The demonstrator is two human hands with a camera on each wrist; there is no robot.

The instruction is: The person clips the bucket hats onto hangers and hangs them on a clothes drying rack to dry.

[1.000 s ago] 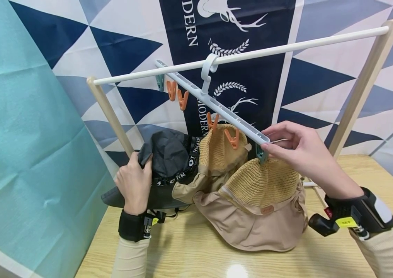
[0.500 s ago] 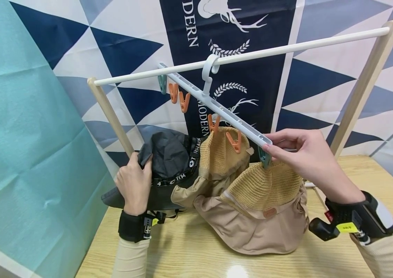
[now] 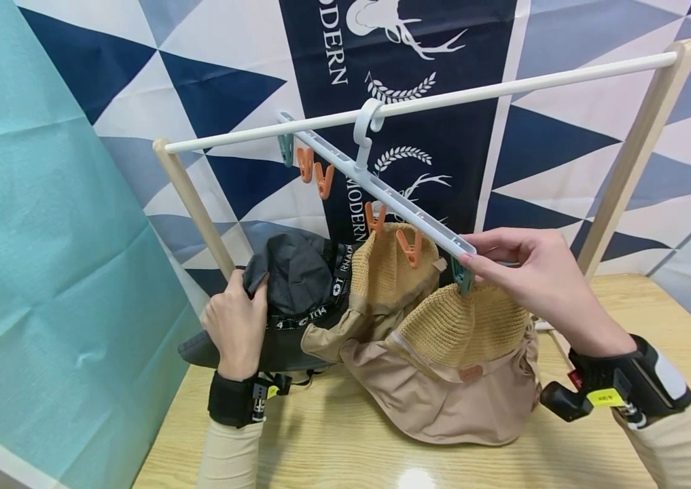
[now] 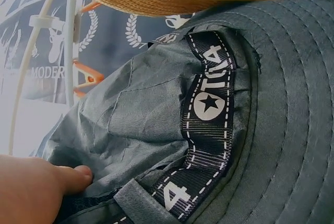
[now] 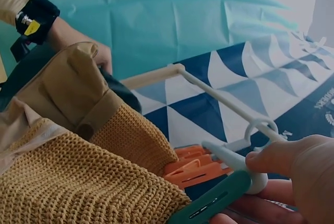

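My left hand (image 3: 236,326) grips the crown of a dark grey bucket hat (image 3: 299,275), which has a black lettered band (image 4: 209,104) and a stitched brim. The thumb and fingers of my right hand (image 3: 537,282) pinch the near end of a pale blue clip hanger (image 3: 397,197). Below that end, a teal clip (image 5: 216,198) bites the top of a sun hat (image 3: 449,333) with a straw-coloured knit crown and beige brim. Behind it hangs a similar sun hat (image 3: 389,272), with an orange clip (image 3: 376,219) at its crown and another orange clip (image 3: 409,248) over it.
The hanger hooks over a white rod (image 3: 522,85) between wooden posts (image 3: 639,163). Two more orange clips (image 3: 323,180) and a teal clip (image 3: 286,148) hang at its far end. A wooden table (image 3: 314,441) lies beneath; patterned cloth backs the rack, and a turquoise sheet (image 3: 58,238) stands left.
The near end of the hanger, my right hand and the clipped front hat have dropped slightly since a second ago. My left hand keeps its hold on the dark bucket hat.
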